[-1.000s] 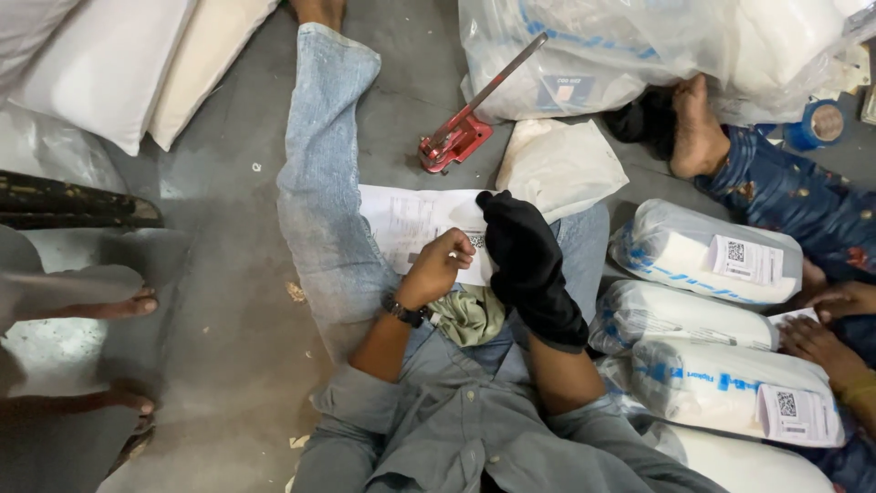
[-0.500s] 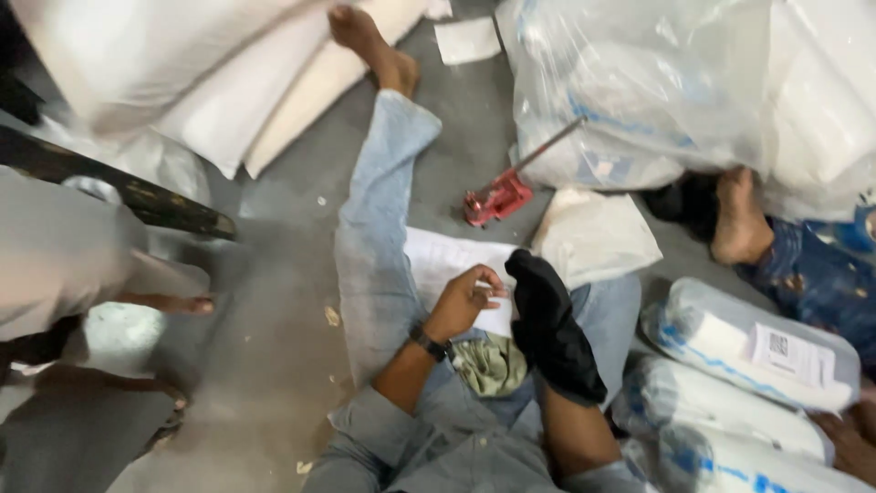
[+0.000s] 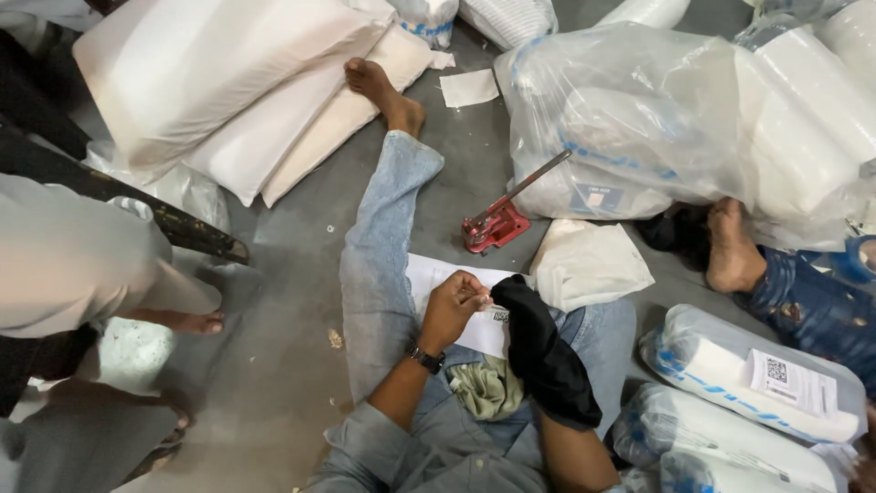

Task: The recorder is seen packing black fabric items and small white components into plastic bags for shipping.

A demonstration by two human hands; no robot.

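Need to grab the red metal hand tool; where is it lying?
The red hand tool lies on the grey floor, just beyond the white sheet, beside the folded white bag.

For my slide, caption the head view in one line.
Seated on the floor, left hand pinches a white sheet beside the black-covered right hand.

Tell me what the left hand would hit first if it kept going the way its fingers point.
The left hand points right, toward the black cloth covering the right hand. That cloth comes first, almost touching already; the white paper sheet lies just beneath. Depth is hard to judge.
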